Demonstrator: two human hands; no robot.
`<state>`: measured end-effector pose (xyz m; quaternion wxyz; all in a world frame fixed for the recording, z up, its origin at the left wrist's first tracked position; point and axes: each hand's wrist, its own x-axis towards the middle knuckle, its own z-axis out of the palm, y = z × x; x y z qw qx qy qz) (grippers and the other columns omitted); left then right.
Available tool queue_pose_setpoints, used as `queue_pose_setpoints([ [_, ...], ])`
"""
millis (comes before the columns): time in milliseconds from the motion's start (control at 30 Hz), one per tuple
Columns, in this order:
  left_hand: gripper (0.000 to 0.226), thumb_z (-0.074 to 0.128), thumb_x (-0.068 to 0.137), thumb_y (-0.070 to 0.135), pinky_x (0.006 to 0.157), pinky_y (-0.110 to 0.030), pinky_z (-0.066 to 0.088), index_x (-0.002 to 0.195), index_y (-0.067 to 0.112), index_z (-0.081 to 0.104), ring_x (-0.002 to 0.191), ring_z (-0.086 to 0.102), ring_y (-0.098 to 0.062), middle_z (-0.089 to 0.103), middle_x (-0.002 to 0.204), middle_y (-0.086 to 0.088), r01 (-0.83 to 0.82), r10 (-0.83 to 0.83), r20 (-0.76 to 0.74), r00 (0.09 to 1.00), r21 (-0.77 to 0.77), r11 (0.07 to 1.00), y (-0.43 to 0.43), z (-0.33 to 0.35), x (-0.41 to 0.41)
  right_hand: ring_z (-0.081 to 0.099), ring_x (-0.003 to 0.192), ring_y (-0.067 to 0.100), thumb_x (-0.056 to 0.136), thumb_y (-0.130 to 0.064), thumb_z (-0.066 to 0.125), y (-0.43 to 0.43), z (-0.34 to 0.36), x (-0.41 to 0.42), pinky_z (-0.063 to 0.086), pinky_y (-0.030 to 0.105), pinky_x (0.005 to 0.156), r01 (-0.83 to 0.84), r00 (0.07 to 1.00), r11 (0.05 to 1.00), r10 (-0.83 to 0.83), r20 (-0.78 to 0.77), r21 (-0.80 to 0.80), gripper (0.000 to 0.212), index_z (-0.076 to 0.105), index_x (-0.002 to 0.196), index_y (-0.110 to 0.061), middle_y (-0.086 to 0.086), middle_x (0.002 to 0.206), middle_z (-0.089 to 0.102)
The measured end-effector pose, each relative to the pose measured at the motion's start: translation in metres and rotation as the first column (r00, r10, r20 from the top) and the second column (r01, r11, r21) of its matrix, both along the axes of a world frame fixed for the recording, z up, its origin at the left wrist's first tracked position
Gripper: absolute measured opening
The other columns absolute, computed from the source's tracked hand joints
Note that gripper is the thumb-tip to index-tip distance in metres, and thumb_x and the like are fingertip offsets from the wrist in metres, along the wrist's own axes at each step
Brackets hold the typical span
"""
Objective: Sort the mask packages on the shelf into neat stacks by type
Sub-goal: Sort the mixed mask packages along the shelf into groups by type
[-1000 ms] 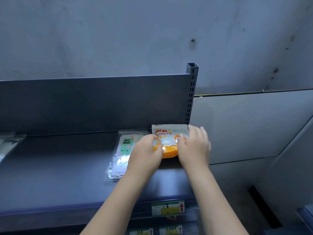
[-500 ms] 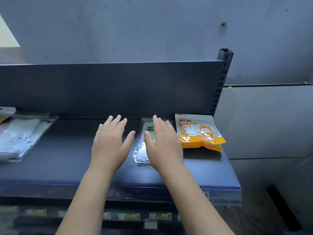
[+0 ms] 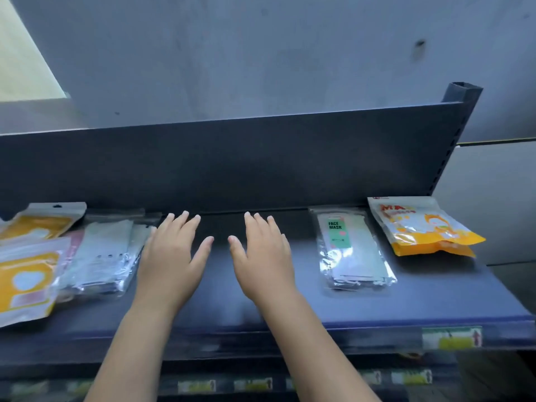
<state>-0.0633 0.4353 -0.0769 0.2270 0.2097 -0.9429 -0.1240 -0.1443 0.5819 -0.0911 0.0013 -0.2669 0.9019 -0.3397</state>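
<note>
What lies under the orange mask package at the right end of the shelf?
Another orange package edge shows beneath the orange mask package, resting on the shelf. Anything further below is covered.

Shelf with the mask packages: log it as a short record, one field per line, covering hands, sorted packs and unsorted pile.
left hand: open, fingers spread, holding nothing
right hand: open, holding nothing
shelf: dark, bare between the hands
clear FACE MASK stack: right side, lying flat
orange-and-white pack: far right, beside the clear stack, apart from it
unsorted pile: left side, clear and orange packs overlapping
</note>
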Motion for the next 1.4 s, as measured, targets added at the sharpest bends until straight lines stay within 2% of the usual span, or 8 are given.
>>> queue_pose_setpoints([
  [367, 0.075, 0.031, 0.095, 0.062, 0.126, -0.053, 0.028, 0.146, 0.016, 0.061, 0.154, 0.037, -0.029, 0.055, 0.156, -0.004, 0.056, -0.054, 0.085, 0.995, -0.016, 0.998, -0.133, -0.002, 0.054, 0.005, 0.162, 0.018, 0.108, -0.050, 0.036, -0.126, -0.005, 0.060, 0.019, 0.046, 0.128, 0.072, 0.994, 0.997, -0.070, 0.080, -0.023, 0.065, 0.020, 0.165, -0.023, -0.006, 0.172, 0.023],
  [567, 0.071, 0.037, 0.093, 0.057, 0.122, -0.054, 0.029, 0.141, 0.013, 0.064, 0.148, 0.044, -0.035, 0.061, 0.150, -0.007, -0.025, 0.026, 0.091, 0.995, -0.010, 1.000, -0.182, 0.007, 0.067, 0.008, 0.162, 0.020, 0.108, -0.049, 0.039, -0.187, -0.001, 0.063, 0.020, 0.046, 0.127, -0.039, 0.996, 0.999, 0.040, 0.081, -0.009, 0.065, 0.022, 0.164, -0.021, -0.005, 0.172, 0.025],
  [733, 0.045, 0.061, 0.101, 0.038, 0.123, -0.053, 0.030, 0.139, 0.015, 0.064, 0.148, 0.042, -0.031, 0.062, 0.145, -0.002, -0.076, 0.077, 0.075, 0.994, -0.013, 0.997, -0.226, 0.022, 0.084, 0.016, 0.159, 0.022, 0.105, -0.047, 0.045, -0.238, 0.009, 0.072, 0.024, 0.045, 0.126, -0.061, 0.988, 0.996, 0.070, 0.139, -0.068, 0.065, 0.028, 0.162, -0.020, -0.005, 0.168, 0.033],
  [900, 0.053, 0.053, 0.092, 0.043, 0.118, -0.058, 0.037, 0.133, 0.014, 0.068, 0.140, 0.050, -0.033, 0.065, 0.140, -0.006, -0.134, 0.133, 0.040, 0.990, 0.036, 0.990, -0.278, 0.026, 0.118, 0.037, 0.147, 0.021, 0.104, -0.046, 0.048, -0.285, 0.014, 0.101, 0.035, 0.043, 0.116, -0.125, 0.980, 0.991, 0.130, 0.149, -0.036, 0.059, 0.037, 0.156, -0.021, -0.003, 0.159, 0.044],
  [1067, 0.043, 0.060, 0.100, 0.038, 0.117, -0.047, 0.036, 0.135, 0.015, 0.067, 0.136, 0.051, -0.029, 0.063, 0.142, -0.005, -0.136, 0.134, 0.039, 0.990, 0.053, 0.989, -0.333, 0.034, 0.155, 0.050, 0.132, 0.023, 0.099, -0.041, 0.053, -0.339, 0.018, 0.138, 0.046, 0.045, 0.104, -0.123, 0.972, 0.990, 0.134, 0.191, -0.067, 0.038, 0.055, 0.135, -0.028, -0.005, 0.136, 0.060],
  [1133, 0.045, 0.061, 0.101, 0.037, 0.117, -0.045, 0.036, 0.142, 0.018, 0.061, 0.139, 0.048, -0.027, 0.060, 0.147, -0.003, -0.137, 0.132, 0.076, 0.988, 0.076, 0.988, -0.353, 0.035, 0.167, 0.048, 0.135, 0.021, 0.098, -0.043, 0.052, -0.361, 0.015, 0.152, 0.045, 0.045, 0.106, -0.095, 0.980, 0.993, 0.106, 0.171, -0.072, 0.043, 0.052, 0.139, -0.029, -0.007, 0.140, 0.059],
  [1300, 0.064, 0.047, 0.097, 0.064, 0.118, -0.046, 0.037, 0.143, 0.022, 0.059, 0.141, 0.045, -0.026, 0.057, 0.150, -0.001, -0.120, 0.090, 0.233, 0.968, 0.117, 0.986, -0.394, 0.028, 0.178, 0.039, 0.145, 0.023, 0.100, -0.044, 0.052, -0.400, 0.010, 0.170, 0.037, 0.047, 0.116, 0.026, 0.993, 1.000, -0.025, 0.112, -0.001, 0.062, 0.037, 0.155, -0.019, -0.001, 0.155, 0.047],
  [1400, 0.079, 0.036, 0.088, 0.082, 0.128, -0.050, 0.014, 0.137, 0.027, 0.064, 0.151, 0.030, -0.025, 0.047, 0.158, 0.004, -0.050, 0.066, 0.356, 0.932, -0.053, 0.997, -0.402, 0.019, 0.177, 0.045, 0.139, 0.024, 0.100, -0.039, 0.054, -0.412, 0.003, 0.173, 0.039, 0.045, 0.113, 0.094, 0.991, 0.995, -0.092, 0.094, -0.020, 0.049, 0.047, 0.144, -0.020, 0.000, 0.145, 0.054],
])
